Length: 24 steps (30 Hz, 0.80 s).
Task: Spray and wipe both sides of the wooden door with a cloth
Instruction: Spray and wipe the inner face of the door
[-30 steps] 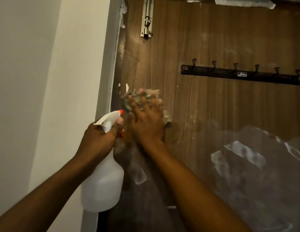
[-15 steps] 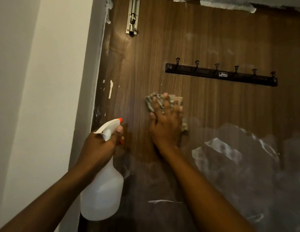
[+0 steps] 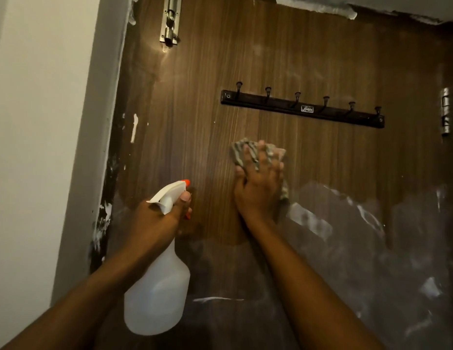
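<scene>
Counting in the head view: one wooden door (image 3: 271, 59), one cloth (image 3: 239, 152), one spray bottle (image 3: 157, 299), two hands; fixed to the door are one black hook rail (image 3: 283, 108) with six hooks, one metal slide bolt (image 3: 170, 21) and one hinge (image 3: 446, 111)
Right hand: the right hand (image 3: 258, 190) lies flat on the cloth with fingers straight and spread, pointing up, pressing it against the door; the forearm rises from the lower right
Left hand: the left hand (image 3: 154, 221) has its fingers curled round the neck of the spray bottle, thumb up beside the white head; the forearm comes in from the lower left
Cloth: bunched, striped grey, on the door's middle, just below the rail's left end and apart from it
Spray bottle: translucent white, hanging upright below the fist, orange nozzle tip aimed at the door
Door surface: brown wood grain above, a cloudy glossy film (image 3: 346, 248) over the lower part
Edges: grey door frame (image 3: 99, 147) and pale wall (image 3: 30, 122) to the left; slide bolt at the top left corner; hinge at the right edge
Open room: bare wood lies between the bottle and the cloth, and runs up the left side to the slide bolt
</scene>
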Available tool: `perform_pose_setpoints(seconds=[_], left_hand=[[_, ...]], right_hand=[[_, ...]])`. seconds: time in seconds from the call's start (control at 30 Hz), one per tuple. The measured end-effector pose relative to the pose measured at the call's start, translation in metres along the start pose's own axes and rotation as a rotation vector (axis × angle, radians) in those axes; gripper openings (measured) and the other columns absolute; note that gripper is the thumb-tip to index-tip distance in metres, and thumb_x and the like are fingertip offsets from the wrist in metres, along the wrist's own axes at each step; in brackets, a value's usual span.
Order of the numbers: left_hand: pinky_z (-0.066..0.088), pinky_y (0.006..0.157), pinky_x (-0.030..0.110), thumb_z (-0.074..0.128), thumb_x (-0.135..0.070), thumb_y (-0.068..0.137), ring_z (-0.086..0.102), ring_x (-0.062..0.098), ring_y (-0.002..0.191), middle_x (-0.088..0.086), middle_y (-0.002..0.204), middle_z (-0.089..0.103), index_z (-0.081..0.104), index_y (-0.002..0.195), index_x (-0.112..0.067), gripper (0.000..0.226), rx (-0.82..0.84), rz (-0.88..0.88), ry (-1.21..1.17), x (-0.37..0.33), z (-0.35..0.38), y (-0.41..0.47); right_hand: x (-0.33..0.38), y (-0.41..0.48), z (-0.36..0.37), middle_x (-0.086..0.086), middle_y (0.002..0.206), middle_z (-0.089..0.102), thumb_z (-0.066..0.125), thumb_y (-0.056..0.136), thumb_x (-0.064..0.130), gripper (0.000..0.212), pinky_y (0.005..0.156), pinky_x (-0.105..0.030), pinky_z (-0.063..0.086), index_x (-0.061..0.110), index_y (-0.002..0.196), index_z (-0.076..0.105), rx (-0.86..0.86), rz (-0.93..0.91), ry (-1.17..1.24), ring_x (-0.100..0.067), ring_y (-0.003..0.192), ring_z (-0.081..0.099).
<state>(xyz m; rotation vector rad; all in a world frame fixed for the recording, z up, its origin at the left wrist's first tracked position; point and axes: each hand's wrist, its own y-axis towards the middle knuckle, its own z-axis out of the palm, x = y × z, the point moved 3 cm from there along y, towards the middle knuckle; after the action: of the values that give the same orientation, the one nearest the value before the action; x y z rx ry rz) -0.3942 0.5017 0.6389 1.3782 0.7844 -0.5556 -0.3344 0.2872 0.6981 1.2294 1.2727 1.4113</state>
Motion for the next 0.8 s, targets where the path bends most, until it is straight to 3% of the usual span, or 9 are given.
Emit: perform_pose_setpoints(seconds=[0.07, 0.17, 0.3, 0.37, 0.43, 0.57, 0.63, 0.7, 0.8], left_hand=[[0.046, 0.064, 0.015, 0.055, -0.038, 0.089, 0.060, 0.014, 0.086, 0.013, 0.114, 0.064, 0.054, 0.128, -0.006, 0.050, -0.022, 0.045, 0.010, -0.003, 0.012, -0.004], [0.044, 0.065, 0.016, 0.056, -0.037, 0.089, 0.058, 0.015, 0.089, 0.010, 0.117, 0.061, 0.051, 0.131, -0.008, 0.051, -0.031, 0.045, -0.002, -0.003, 0.030, -0.010], [0.052, 0.068, 0.024, 0.055, -0.038, 0.090, 0.062, 0.019, 0.090, 0.013, 0.117, 0.063, 0.052, 0.130, -0.007, 0.050, 0.022, 0.010, -0.005, -0.003, 0.057, -0.019], [0.055, 0.073, 0.025, 0.054, -0.038, 0.091, 0.064, 0.022, 0.093, 0.012, 0.113, 0.065, 0.054, 0.127, -0.006, 0.048, 0.048, 0.008, -0.001, -0.006, 0.070, -0.023], [0.052, 0.061, 0.017, 0.054, -0.039, 0.091, 0.064, 0.017, 0.084, 0.008, 0.102, 0.067, 0.057, 0.121, -0.008, 0.043, 0.052, 0.031, 0.000, -0.011, 0.080, -0.027], [0.049, 0.052, 0.010, 0.054, -0.037, 0.093, 0.062, 0.010, 0.076, 0.002, 0.091, 0.066, 0.059, 0.121, -0.016, 0.036, 0.025, 0.078, -0.016, -0.020, 0.104, -0.037], [0.050, 0.057, 0.010, 0.053, -0.035, 0.094, 0.064, 0.012, 0.081, 0.002, 0.092, 0.067, 0.058, 0.124, -0.019, 0.035, 0.031, 0.097, -0.018, -0.024, 0.113, -0.042], [0.052, 0.068, 0.019, 0.054, -0.035, 0.093, 0.065, 0.021, 0.093, 0.008, 0.103, 0.067, 0.056, 0.128, -0.017, 0.040, 0.043, 0.085, -0.020, -0.020, 0.120, -0.046], [0.054, 0.080, 0.032, 0.054, -0.038, 0.091, 0.064, 0.027, 0.100, 0.011, 0.111, 0.066, 0.054, 0.128, -0.012, 0.045, 0.050, 0.023, -0.019, -0.012, 0.127, -0.053]], right_hand=[[0.010, -0.021, 0.006, -0.001, 0.163, 0.024, 0.046, 0.099, 0.035, 0.055, 0.121, -0.054, 0.014, 0.032, 0.153, 0.033, 0.050, -0.170, -0.002, -0.028, 0.151, 0.016], [-0.019, -0.076, -0.003, -0.003, 0.161, 0.028, 0.049, 0.099, 0.034, 0.054, 0.121, -0.054, 0.017, 0.032, 0.151, 0.035, 0.101, -0.346, 0.000, -0.028, 0.151, 0.017], [-0.094, -0.086, -0.026, -0.008, 0.155, 0.040, 0.050, 0.096, 0.032, 0.052, 0.114, -0.059, 0.028, 0.027, 0.147, 0.042, 0.017, -0.171, -0.022, -0.033, 0.143, 0.035], [-0.119, -0.056, -0.036, -0.008, 0.158, 0.036, 0.044, 0.097, 0.035, 0.052, 0.115, -0.058, 0.025, 0.026, 0.149, 0.041, -0.023, 0.010, -0.070, -0.034, 0.145, 0.031], [-0.122, -0.025, -0.041, -0.005, 0.160, 0.030, 0.042, 0.099, 0.037, 0.051, 0.118, -0.056, 0.020, 0.028, 0.149, 0.042, -0.058, 0.108, -0.083, -0.032, 0.147, 0.021], [-0.094, -0.027, -0.033, -0.005, 0.161, 0.029, 0.049, 0.098, 0.032, 0.052, 0.122, -0.052, 0.012, 0.029, 0.149, 0.042, 0.011, -0.093, -0.023, -0.032, 0.149, 0.018], [-0.095, -0.063, -0.035, -0.004, 0.162, 0.026, 0.049, 0.099, 0.032, 0.052, 0.122, -0.053, 0.012, 0.030, 0.150, 0.041, 0.096, -0.281, -0.010, -0.029, 0.152, 0.015], [-0.118, -0.098, -0.043, -0.003, 0.162, 0.025, 0.050, 0.099, 0.032, 0.053, 0.121, -0.054, 0.014, 0.029, 0.151, 0.040, 0.146, -0.345, -0.008, -0.028, 0.152, 0.014], [-0.170, -0.104, -0.056, -0.006, 0.160, 0.031, 0.047, 0.098, 0.034, 0.052, 0.119, -0.057, 0.019, 0.028, 0.149, 0.042, 0.078, -0.139, -0.046, -0.031, 0.149, 0.022]])
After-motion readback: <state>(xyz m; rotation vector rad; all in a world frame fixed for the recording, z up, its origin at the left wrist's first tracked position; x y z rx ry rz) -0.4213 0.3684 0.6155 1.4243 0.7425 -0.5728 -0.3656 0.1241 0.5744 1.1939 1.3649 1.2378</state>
